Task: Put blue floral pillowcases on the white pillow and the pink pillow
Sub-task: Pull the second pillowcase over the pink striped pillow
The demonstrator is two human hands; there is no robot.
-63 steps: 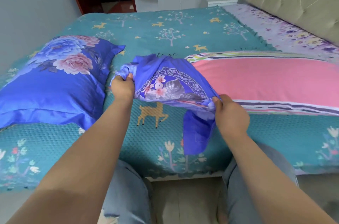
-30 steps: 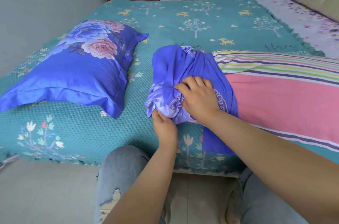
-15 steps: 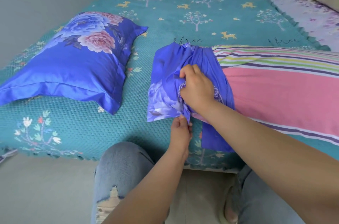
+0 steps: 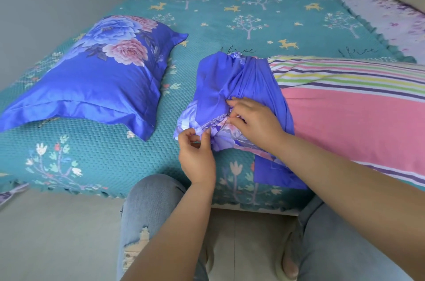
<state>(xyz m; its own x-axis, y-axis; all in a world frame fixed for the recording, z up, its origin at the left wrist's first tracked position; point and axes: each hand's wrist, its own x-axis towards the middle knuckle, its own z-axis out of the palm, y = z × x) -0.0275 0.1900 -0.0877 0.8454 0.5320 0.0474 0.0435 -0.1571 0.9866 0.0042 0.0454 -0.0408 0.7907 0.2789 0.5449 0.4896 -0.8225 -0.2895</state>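
Two hands are engaged on one pillowcase [image 4: 232,87], which is bunched over the end of the pink pillow [image 4: 349,124]. The lower edge of the fabric is pinched between thumb and fingertips of the left hand [image 4: 197,154], at the near corner of the bundle. Just above and to the right of that pinch, the gathered cloth is gripped by the curled fingers of the right hand [image 4: 253,119]; the two hands are near each other but apart. Beyond the right-hand grip, the case is seen wrapped around the pillow's end, with the striped and pink body of the pillow left uncovered to the right. Below the grip, a loose flap of the case is observed hanging over the bed edge [image 4: 230,202]. Well to the left of both hands, a second pillow [image 4: 99,82] is found fully cased in blue floral fabric, resting on the teal bedspread [image 4: 230,18].
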